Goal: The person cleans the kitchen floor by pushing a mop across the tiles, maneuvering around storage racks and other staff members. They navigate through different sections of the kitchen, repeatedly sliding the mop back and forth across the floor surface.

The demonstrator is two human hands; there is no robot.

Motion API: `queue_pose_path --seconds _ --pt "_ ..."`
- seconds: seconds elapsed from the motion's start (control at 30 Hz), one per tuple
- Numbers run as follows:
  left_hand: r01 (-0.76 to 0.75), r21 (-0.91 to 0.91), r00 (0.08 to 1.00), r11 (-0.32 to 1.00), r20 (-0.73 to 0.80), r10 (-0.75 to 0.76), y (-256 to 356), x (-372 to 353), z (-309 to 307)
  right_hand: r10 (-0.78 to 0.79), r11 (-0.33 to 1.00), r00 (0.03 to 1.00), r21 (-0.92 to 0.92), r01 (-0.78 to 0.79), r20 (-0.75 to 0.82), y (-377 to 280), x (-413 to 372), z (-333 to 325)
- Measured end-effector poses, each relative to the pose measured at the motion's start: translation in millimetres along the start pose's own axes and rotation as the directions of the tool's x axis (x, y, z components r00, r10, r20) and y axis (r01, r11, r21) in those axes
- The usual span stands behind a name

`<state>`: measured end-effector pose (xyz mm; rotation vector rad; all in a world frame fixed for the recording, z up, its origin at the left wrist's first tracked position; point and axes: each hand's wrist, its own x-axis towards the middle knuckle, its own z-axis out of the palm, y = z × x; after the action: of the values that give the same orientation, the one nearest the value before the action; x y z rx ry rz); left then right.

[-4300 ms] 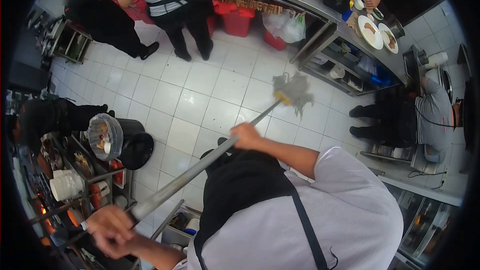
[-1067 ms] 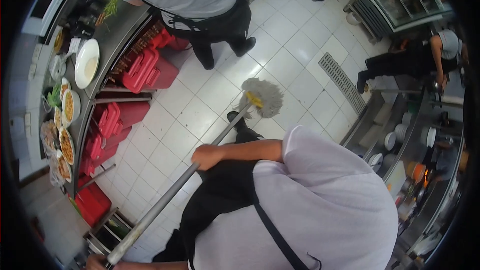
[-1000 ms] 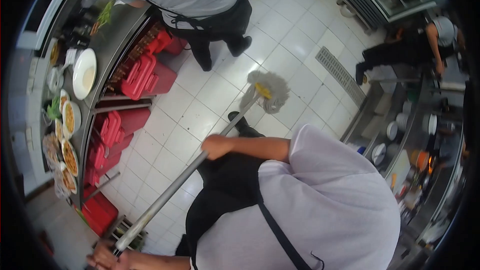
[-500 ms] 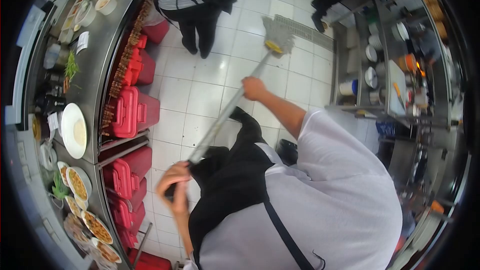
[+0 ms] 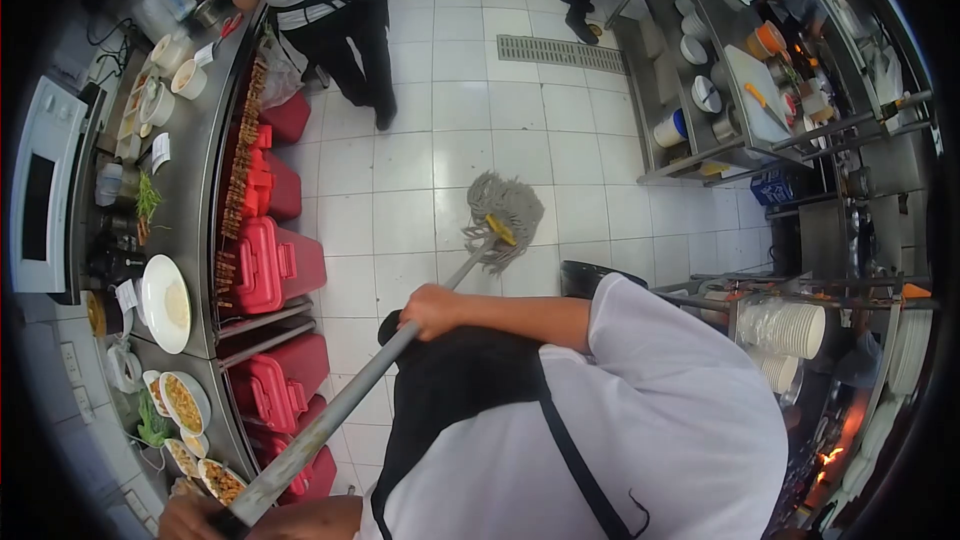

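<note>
Presently the right hand (image 5: 432,310) has its grip closed round the mop handle (image 5: 340,405) at mid-shaft, and the left hand (image 5: 190,518) clasps the top end. The mop head (image 5: 503,215) rests on the floor (image 5: 420,150) just beyond the right grip. Risk: a wide sweep could strike the red bins (image 5: 275,260) to that grip's left.

No text, brand or number can be read in this kitchen view; the white paper slips (image 5: 160,151) on the counter (image 5: 200,210) at nine o'clock are too small and blurred to make out any writing.
</note>
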<state>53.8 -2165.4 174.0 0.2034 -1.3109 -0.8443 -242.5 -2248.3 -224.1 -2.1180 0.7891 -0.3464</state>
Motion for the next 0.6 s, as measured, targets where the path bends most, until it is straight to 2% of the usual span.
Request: queue_pose_path --seconds 0.03,0.1,0.13,0.17,0.2,0.23,0.27,0.3,0.33,0.4,0.5,0.6 --pt "-0.013 -0.029 0.998 0.999 -0.067 0.011 -16 -11 15 -0.021 1.000 0.999 -0.013 0.021 -0.030 14 -12 -2" --pt "-0.099 -0.270 0.984 0.958 -0.167 0.055 -48 -44 33 0.030 0.998 0.987 -0.056 -0.039 -0.156 51 -41 -10" --pt "-0.062 0.147 0.980 0.987 -0.177 0.088 -64 -68 38 0.088 0.992 0.978 -0.077 -0.104 -0.190 83 -56 -9" --pt "0.013 0.294 0.977 0.956 -0.209 0.051 -78 -88 47 0.168 0.978 0.969 -0.092 -0.187 -0.183 106 -73 -20" --pt "0.173 0.224 0.959 0.959 -0.259 -0.113 -91 -104 65 0.248 0.954 0.942 -0.112 -0.278 -0.227 131 -91 -26" --pt "0.329 0.141 0.915 0.934 -0.294 -0.277 -102 -120 84 0.258 0.937 0.894 -0.131 -0.324 -0.367 152 -110 -29" --pt "0.444 0.099 0.864 0.890 -0.309 -0.397 -116 -137 100 0.382 0.879 0.834 -0.122 -0.461 -0.398 171 -125 -36" --pt "0.537 0.074 0.813 0.840 -0.313 -0.492 -130 -154 111 0.467 0.801 0.791 -0.189 -0.568 -0.396 189 -139 -41" --pt "0.553 0.081 0.817 0.829 -0.251 -0.520 -146 -172 115 0.559 0.713 0.718 -0.202 -0.671 -0.415 197 -148 -49" --pt "0.595 0.213 0.804 0.775 -0.170 -0.570 -161 -200 123 0.569 0.690 0.651 -0.140 -0.710 -0.502 219 -172 -46" --pt "0.642 0.228 0.765 0.732 -0.139 -0.628 -150 -227 127 0.591 0.606 0.585 -0.173 -0.776 -0.556 203 -184 -32" --pt "0.629 0.209 0.773 0.749 -0.272 -0.573 -101 -220 113 0.518 0.654 0.651 -0.233 -0.720 -0.555 188 -159 6"
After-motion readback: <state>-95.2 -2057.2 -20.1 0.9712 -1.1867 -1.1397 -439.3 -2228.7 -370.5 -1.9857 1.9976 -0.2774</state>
